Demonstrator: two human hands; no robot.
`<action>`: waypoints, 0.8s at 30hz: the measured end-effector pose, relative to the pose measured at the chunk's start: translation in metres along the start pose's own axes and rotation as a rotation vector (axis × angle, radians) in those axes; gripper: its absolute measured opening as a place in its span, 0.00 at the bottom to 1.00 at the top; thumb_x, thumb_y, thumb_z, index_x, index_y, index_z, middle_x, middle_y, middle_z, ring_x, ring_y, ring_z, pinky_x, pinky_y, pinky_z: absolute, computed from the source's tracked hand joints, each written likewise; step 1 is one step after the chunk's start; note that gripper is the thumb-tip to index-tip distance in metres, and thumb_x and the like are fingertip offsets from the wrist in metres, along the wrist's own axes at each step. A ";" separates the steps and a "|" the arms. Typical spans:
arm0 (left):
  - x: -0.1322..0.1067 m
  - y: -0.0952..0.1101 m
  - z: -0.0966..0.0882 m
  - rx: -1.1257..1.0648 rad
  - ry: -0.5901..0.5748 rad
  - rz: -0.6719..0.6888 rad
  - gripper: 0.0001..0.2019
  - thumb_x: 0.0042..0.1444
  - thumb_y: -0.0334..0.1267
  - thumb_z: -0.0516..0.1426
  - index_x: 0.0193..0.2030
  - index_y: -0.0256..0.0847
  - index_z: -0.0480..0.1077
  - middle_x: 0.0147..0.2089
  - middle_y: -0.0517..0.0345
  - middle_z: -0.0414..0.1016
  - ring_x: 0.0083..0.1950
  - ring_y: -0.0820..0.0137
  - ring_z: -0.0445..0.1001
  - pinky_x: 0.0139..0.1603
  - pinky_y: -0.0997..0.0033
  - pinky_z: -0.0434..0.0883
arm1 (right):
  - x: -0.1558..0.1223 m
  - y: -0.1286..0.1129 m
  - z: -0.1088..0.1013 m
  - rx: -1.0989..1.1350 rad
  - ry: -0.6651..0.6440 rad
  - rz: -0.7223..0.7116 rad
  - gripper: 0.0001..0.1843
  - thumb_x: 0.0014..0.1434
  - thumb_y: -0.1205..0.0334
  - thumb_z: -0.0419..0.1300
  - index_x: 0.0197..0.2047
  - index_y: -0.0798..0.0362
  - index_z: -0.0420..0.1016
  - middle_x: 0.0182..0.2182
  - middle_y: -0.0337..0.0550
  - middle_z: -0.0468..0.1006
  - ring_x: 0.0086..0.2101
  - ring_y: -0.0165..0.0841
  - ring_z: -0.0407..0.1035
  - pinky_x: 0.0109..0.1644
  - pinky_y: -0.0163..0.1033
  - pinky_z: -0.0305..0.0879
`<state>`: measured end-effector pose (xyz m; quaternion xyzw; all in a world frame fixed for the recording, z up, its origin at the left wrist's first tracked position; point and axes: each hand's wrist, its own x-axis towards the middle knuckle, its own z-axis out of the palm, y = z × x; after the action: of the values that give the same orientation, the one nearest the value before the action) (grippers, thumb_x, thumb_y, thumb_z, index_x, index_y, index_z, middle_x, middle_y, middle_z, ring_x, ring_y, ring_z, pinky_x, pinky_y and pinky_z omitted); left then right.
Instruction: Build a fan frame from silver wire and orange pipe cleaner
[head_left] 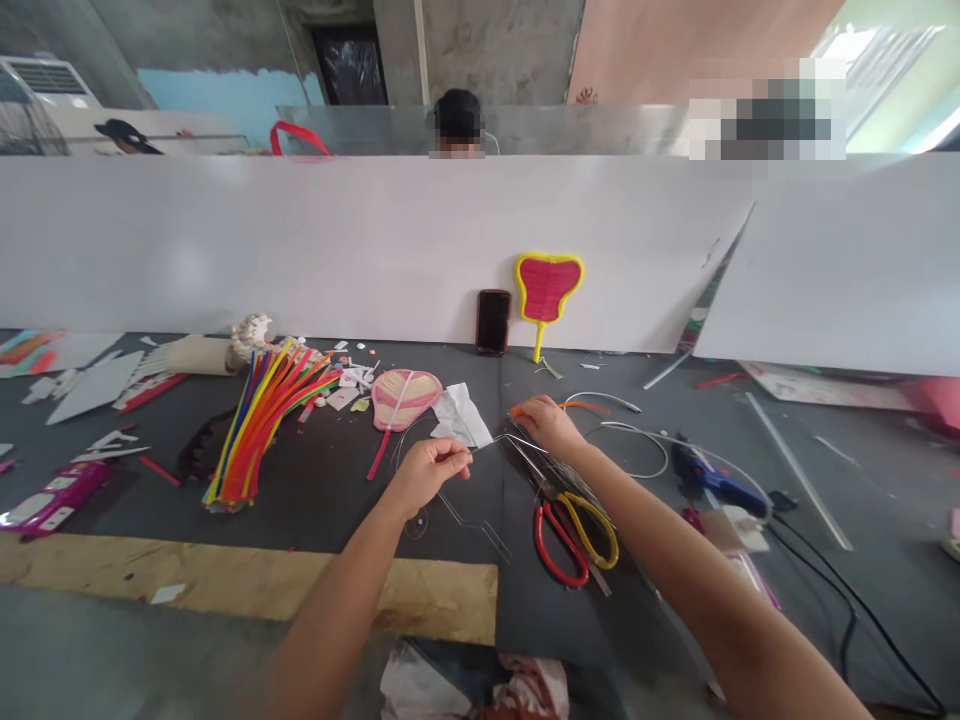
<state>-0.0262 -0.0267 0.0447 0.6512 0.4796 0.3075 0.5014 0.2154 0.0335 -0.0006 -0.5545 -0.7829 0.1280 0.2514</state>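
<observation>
My left hand [433, 472] is closed in a pinch around one end of a thin bent wire [525, 443], which reaches across toward the right. My right hand [551, 425] is over a bundle of straight wires [574, 480], its fingers curled down; what lies under the fingertips is hidden. An orange fuzzy stem [589, 407] sticks out beside that hand. Below it lie scissors with one red and one yellow handle [561, 545]. More bent wire [465, 518] rests on the table below my left hand. A crumpled white paper [461, 416] sits between the hands.
A yellow-edged red paddle shape [550, 290] and a phone [493, 322] lean on the white partition [337, 250]. Left are a pink paddle shape [405, 400] and colourful fuzzy stems [259, 430]. Right are coiled wire [637, 475] and a blue glue gun [720, 480] with its cord.
</observation>
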 end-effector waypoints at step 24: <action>0.036 -0.023 0.035 -0.525 -0.191 -0.320 0.17 0.41 0.47 0.65 0.30 0.35 0.70 0.24 0.58 0.72 0.25 0.74 0.71 0.25 0.76 0.70 | -0.068 -0.046 -0.004 0.083 0.010 -0.229 0.12 0.63 0.63 0.49 0.38 0.51 0.73 0.29 0.43 0.77 0.30 0.32 0.68 0.37 0.35 0.60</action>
<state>0.0102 -0.0045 0.0090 0.4418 0.4312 0.2754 0.7369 0.1980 -0.0463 0.0083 -0.4513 -0.8338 0.1278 0.2911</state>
